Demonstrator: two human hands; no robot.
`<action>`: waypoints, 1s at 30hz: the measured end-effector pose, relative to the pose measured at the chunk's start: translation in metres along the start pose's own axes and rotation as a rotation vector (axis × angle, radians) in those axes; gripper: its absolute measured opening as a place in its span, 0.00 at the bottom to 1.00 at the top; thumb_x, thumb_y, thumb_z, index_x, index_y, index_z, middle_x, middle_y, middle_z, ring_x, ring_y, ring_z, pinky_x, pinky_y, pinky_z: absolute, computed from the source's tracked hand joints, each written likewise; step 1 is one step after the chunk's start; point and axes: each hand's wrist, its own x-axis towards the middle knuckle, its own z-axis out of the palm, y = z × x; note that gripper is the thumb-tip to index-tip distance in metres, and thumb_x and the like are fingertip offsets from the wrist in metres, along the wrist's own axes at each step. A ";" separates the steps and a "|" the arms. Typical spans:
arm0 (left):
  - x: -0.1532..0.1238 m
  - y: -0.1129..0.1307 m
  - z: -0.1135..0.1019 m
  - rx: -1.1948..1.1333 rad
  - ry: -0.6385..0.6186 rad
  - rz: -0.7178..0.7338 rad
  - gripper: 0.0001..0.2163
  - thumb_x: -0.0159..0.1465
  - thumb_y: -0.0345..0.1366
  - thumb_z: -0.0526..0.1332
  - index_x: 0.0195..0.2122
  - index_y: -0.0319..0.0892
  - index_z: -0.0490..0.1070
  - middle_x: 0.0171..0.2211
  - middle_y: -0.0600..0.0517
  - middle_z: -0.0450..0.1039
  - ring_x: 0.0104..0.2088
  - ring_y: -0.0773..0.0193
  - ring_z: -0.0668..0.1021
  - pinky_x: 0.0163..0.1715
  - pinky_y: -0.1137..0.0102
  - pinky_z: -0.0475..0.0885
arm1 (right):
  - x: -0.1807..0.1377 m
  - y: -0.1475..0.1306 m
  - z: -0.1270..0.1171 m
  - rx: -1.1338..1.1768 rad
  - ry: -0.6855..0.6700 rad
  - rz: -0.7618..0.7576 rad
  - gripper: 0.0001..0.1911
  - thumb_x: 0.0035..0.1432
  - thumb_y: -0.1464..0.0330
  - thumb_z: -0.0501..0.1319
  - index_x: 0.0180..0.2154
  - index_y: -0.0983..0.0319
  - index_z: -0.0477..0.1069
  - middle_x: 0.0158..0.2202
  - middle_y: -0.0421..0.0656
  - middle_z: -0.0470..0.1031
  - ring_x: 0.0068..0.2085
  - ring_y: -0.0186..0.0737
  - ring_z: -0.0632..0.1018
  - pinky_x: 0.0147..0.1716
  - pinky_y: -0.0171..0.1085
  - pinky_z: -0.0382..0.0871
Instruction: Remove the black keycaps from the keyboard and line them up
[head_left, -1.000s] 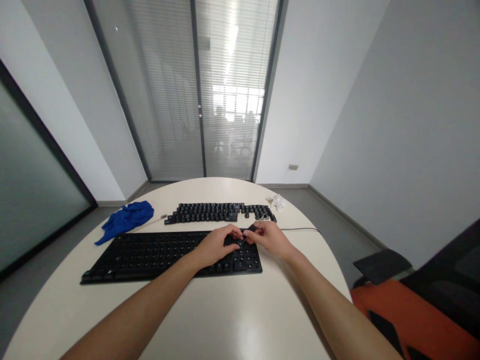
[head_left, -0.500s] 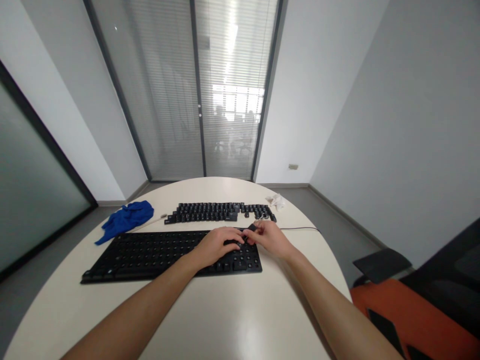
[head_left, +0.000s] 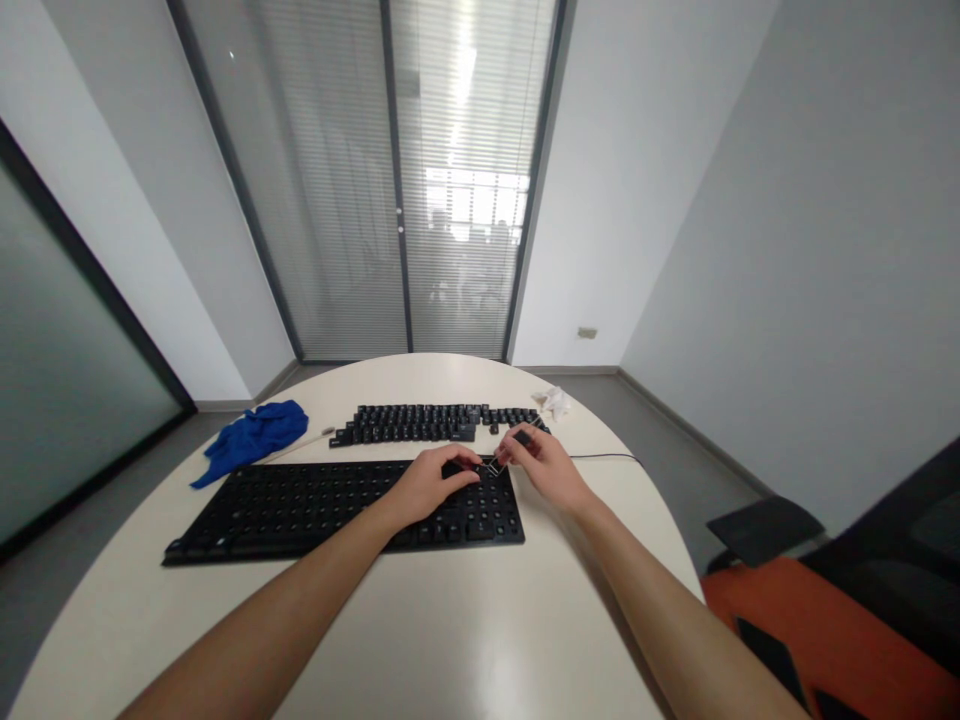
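A black keyboard (head_left: 315, 500) with most of its keycaps off lies across the table, exposing rows of switches. My right hand (head_left: 546, 465) is closed on a keycap puller (head_left: 523, 438) with a black handle; its thin wire loops point down-left over the keyboard's upper right part. Over that same part rests my left hand (head_left: 431, 485), thumb and forefinger apart, the forefinger tip close to the wires. Whether it touches them I cannot tell. Behind the keyboard, loose black keycaps (head_left: 412, 424) stand in rows.
A blue cloth (head_left: 259, 437) lies at the left, beside a thin light-handled brush (head_left: 304, 442). Crumpled white tissue (head_left: 553, 402) sits at the back right. A black cable (head_left: 607, 457) runs off the round white table's (head_left: 420, 640) right edge. An orange-seated chair (head_left: 825, 620) stands at the right.
My right hand has lifted slightly up and right with the keycap puller, so its wires now show. The left hand's thumb and forefinger have spread and drawn back a little.
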 end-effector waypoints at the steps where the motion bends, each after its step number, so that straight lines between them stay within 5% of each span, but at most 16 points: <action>1: 0.000 -0.001 0.000 -0.013 0.010 -0.006 0.08 0.61 0.34 0.65 0.41 0.41 0.74 0.39 0.50 0.79 0.41 0.59 0.78 0.48 0.63 0.71 | 0.000 0.000 -0.002 0.016 0.007 -0.008 0.17 0.63 0.54 0.55 0.37 0.61 0.68 0.34 0.44 0.77 0.37 0.40 0.78 0.42 0.40 0.71; 7: 0.000 -0.002 -0.001 -0.014 0.021 -0.021 0.07 0.61 0.34 0.64 0.40 0.41 0.76 0.39 0.50 0.79 0.42 0.59 0.78 0.48 0.64 0.70 | -0.001 -0.005 -0.009 -0.164 -0.011 -0.064 0.16 0.67 0.58 0.49 0.42 0.61 0.70 0.27 0.40 0.69 0.30 0.37 0.72 0.35 0.37 0.67; 14: 0.002 -0.004 -0.003 -0.108 -0.002 -0.021 0.09 0.63 0.34 0.63 0.44 0.42 0.76 0.43 0.49 0.79 0.45 0.58 0.78 0.51 0.62 0.68 | -0.005 -0.014 -0.003 -0.331 -0.155 -0.106 0.15 0.59 0.59 0.62 0.45 0.60 0.75 0.19 0.32 0.54 0.22 0.32 0.59 0.24 0.33 0.54; 25: 0.002 -0.008 0.001 -0.233 -0.023 -0.064 0.14 0.61 0.34 0.64 0.48 0.40 0.69 0.41 0.48 0.79 0.45 0.59 0.79 0.52 0.61 0.68 | -0.006 -0.016 -0.002 -0.359 -0.249 -0.106 0.15 0.59 0.59 0.61 0.44 0.59 0.77 0.23 0.35 0.64 0.25 0.32 0.64 0.26 0.32 0.56; 30: 0.001 -0.008 0.005 -0.221 -0.010 -0.051 0.13 0.62 0.33 0.63 0.48 0.40 0.69 0.43 0.46 0.78 0.45 0.60 0.78 0.51 0.61 0.69 | -0.002 -0.006 -0.025 -0.453 -0.046 -0.055 0.18 0.60 0.56 0.60 0.44 0.61 0.76 0.20 0.34 0.59 0.23 0.33 0.62 0.25 0.32 0.53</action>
